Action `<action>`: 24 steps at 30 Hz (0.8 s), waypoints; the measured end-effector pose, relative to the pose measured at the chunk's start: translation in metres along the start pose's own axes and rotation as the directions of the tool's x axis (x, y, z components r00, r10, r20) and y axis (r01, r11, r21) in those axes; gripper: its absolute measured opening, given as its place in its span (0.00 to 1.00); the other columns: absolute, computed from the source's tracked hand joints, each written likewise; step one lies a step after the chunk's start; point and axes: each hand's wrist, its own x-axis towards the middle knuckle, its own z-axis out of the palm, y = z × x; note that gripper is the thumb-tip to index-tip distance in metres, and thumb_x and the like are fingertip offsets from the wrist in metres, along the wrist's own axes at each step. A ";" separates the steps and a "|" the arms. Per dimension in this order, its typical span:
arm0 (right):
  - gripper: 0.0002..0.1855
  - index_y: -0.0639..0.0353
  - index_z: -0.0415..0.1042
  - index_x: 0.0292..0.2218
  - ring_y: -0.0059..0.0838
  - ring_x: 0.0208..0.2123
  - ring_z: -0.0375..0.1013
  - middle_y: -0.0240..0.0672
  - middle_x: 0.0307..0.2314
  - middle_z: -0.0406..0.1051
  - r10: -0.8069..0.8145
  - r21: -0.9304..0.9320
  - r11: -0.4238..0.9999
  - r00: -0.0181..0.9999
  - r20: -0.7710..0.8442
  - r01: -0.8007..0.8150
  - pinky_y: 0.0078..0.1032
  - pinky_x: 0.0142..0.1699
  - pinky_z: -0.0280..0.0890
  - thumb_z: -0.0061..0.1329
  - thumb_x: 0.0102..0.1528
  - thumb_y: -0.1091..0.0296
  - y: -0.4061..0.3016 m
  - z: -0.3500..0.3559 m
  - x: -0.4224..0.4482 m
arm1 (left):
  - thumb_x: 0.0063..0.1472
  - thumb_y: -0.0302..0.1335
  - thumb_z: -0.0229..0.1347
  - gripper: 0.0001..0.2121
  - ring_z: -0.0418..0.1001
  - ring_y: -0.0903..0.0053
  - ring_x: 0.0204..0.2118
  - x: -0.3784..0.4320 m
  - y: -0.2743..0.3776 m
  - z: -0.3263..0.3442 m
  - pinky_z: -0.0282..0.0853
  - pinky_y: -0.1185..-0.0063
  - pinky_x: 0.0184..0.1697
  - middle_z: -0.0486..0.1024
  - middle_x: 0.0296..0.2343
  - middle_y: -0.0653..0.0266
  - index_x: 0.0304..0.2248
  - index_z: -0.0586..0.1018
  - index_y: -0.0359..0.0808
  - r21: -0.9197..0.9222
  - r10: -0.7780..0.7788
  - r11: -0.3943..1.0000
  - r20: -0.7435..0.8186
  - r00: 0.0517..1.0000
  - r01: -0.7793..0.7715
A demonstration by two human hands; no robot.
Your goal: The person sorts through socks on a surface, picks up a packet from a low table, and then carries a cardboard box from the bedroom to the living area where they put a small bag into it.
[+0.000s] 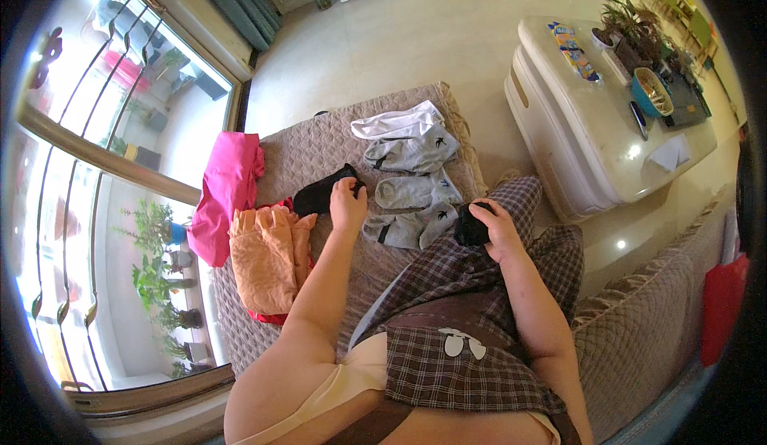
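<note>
My left hand (347,205) has its fingers on the cuff end of a black sock (316,193) lying on the quilted seat cover (317,127). In my right hand (498,229), above my thigh, is a bunched black sock (472,224). Between the hands several socks lie in a column: a white sock (392,124) at the far end, then a grey sock (410,150), a light grey sock (413,192) and another grey sock (407,228) nearest me. Small dark motifs mark the grey ones.
Left of my forearm sit folded peach fabric (266,259) with red cloth under it and folded pink fabric (228,190). A glass door (120,193) with bars borders the left. At right stands a white coffee table (575,127) bearing plants, a blue basket (650,94) and a snack packet (572,52).
</note>
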 end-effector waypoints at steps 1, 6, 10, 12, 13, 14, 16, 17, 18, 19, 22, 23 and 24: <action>0.10 0.52 0.69 0.32 0.28 0.35 0.65 0.32 0.30 0.67 -0.007 -0.011 1.000 1.000 0.028 0.007 0.31 0.36 0.60 0.53 0.46 0.65 0.001 -0.001 0.001 | 0.48 0.33 0.56 0.16 0.69 0.65 0.29 0.003 -0.006 -0.001 0.65 0.75 0.34 0.69 0.30 0.55 0.33 0.70 0.31 0.091 0.011 0.996 -0.014 1.000 -0.009; 0.09 0.52 0.69 0.32 0.29 0.35 0.65 0.31 0.31 0.67 0.013 0.023 1.000 0.996 0.083 -0.015 0.32 0.38 0.59 0.52 0.46 0.65 0.000 -0.004 0.002 | 0.44 0.31 0.56 0.12 0.70 0.66 0.24 0.018 -0.017 -0.009 0.66 0.74 0.29 0.71 0.21 0.56 0.26 0.73 0.31 0.095 -0.093 0.992 0.059 0.994 0.087; 0.10 0.51 0.69 0.32 0.28 0.35 0.65 0.30 0.30 0.67 0.042 -0.013 0.999 0.999 0.027 -0.042 0.33 0.38 0.58 0.52 0.46 0.63 -0.002 -0.002 0.002 | 0.46 0.30 0.54 0.10 0.69 0.64 0.22 0.029 -0.014 -0.022 0.65 0.74 0.28 0.70 0.18 0.56 0.24 0.71 0.31 -0.069 -0.196 0.981 -0.273 0.942 0.184; 0.10 0.51 0.69 0.32 0.27 0.35 0.65 0.30 0.30 0.67 0.046 -0.017 0.999 0.999 0.027 -0.046 0.33 0.38 0.58 0.52 0.46 0.63 -0.003 -0.001 0.002 | 0.46 0.31 0.54 0.11 0.70 0.64 0.22 0.031 -0.023 -0.019 0.65 0.74 0.28 0.71 0.19 0.55 0.25 0.72 0.30 -0.038 -0.144 0.990 -0.215 0.966 0.139; 0.10 0.50 0.69 0.32 0.27 0.35 0.64 0.29 0.30 0.67 0.047 -0.022 0.999 0.998 0.031 -0.047 0.33 0.38 0.57 0.52 0.46 0.62 -0.004 0.001 0.001 | 0.46 0.31 0.54 0.12 0.71 0.65 0.23 0.031 -0.029 -0.017 0.65 0.74 0.28 0.72 0.19 0.54 0.26 0.72 0.30 -0.010 -0.092 0.996 -0.158 0.983 0.091; 0.10 0.50 0.69 0.32 0.27 0.35 0.64 0.29 0.30 0.67 0.049 -0.025 0.999 0.998 0.036 -0.048 0.33 0.38 0.57 0.52 0.46 0.62 -0.004 0.003 0.001 | 0.46 0.33 0.55 0.13 0.71 0.64 0.24 0.030 -0.035 -0.015 0.65 0.74 0.28 0.72 0.19 0.54 0.26 0.72 0.30 0.074 -0.067 0.995 -0.048 0.997 0.071; 0.08 0.52 0.69 0.30 0.27 0.33 0.65 0.29 0.28 0.67 0.048 -0.037 0.998 0.999 -0.004 -0.048 0.32 0.38 0.58 0.52 0.47 0.63 -0.004 0.002 0.000 | 0.45 0.37 0.56 0.18 0.69 0.64 0.34 0.024 -0.026 -0.007 0.65 0.73 0.35 0.71 0.30 0.53 0.31 0.71 0.31 0.244 -0.065 0.969 0.076 0.995 0.045; 0.08 0.52 0.69 0.30 0.27 0.33 0.65 0.29 0.28 0.67 0.046 -0.037 0.998 0.999 -0.007 -0.046 0.32 0.38 0.58 0.52 0.47 0.63 -0.004 0.000 0.001 | 0.45 0.38 0.56 0.20 0.67 0.64 0.38 0.018 -0.020 -0.001 0.65 0.71 0.38 0.69 0.34 0.54 0.34 0.71 0.32 0.332 -0.064 0.942 0.044 0.997 0.046; 0.07 0.54 0.68 0.28 0.27 0.31 0.66 0.31 0.27 0.68 0.054 -0.008 0.999 0.998 0.031 -0.054 0.31 0.38 0.58 0.51 0.47 0.65 -0.004 -0.004 0.002 | 0.45 0.38 0.56 0.20 0.67 0.64 0.38 0.017 -0.015 0.000 0.65 0.71 0.38 0.69 0.34 0.54 0.34 0.71 0.32 0.330 -0.061 0.943 0.047 0.997 0.042; 0.06 0.56 0.67 0.26 0.27 0.30 0.67 0.32 0.27 0.69 0.060 0.020 0.998 0.996 0.069 -0.062 0.30 0.39 0.58 0.51 0.47 0.66 -0.004 -0.006 0.003 | 0.45 0.39 0.56 0.21 0.66 0.62 0.39 0.017 -0.010 0.001 0.64 0.71 0.39 0.68 0.35 0.52 0.35 0.70 0.31 0.377 -0.061 0.926 0.091 0.994 0.023; 0.08 0.58 0.64 0.22 0.27 0.29 0.68 0.35 0.26 0.70 -0.015 0.019 1.000 0.988 0.153 0.012 0.27 0.40 0.59 0.50 0.47 0.69 -0.002 -0.004 0.004 | 0.45 0.39 0.55 0.22 0.66 0.59 0.39 0.023 -0.025 0.004 0.64 0.71 0.40 0.69 0.35 0.50 0.36 0.70 0.30 0.376 -0.095 0.925 0.084 0.992 0.056; 0.08 0.58 0.64 0.22 0.27 0.29 0.68 0.35 0.26 0.70 -0.018 0.018 1.000 0.987 0.161 0.015 0.27 0.40 0.59 0.50 0.47 0.69 0.000 -0.002 0.004 | 0.46 0.38 0.54 0.21 0.67 0.57 0.37 0.027 -0.037 0.003 0.64 0.70 0.39 0.70 0.33 0.49 0.35 0.70 0.30 0.324 -0.127 0.940 0.037 0.991 0.108; 0.08 0.59 0.64 0.21 0.27 0.30 0.69 0.37 0.27 0.70 -0.065 -0.054 0.996 0.983 0.170 0.075 0.26 0.40 0.60 0.50 0.47 0.70 0.001 -0.003 0.004 | 0.47 0.36 0.53 0.18 0.67 0.53 0.34 0.032 -0.035 0.000 0.64 0.69 0.38 0.70 0.30 0.47 0.34 0.70 0.29 0.214 -0.180 0.961 -0.005 0.984 0.177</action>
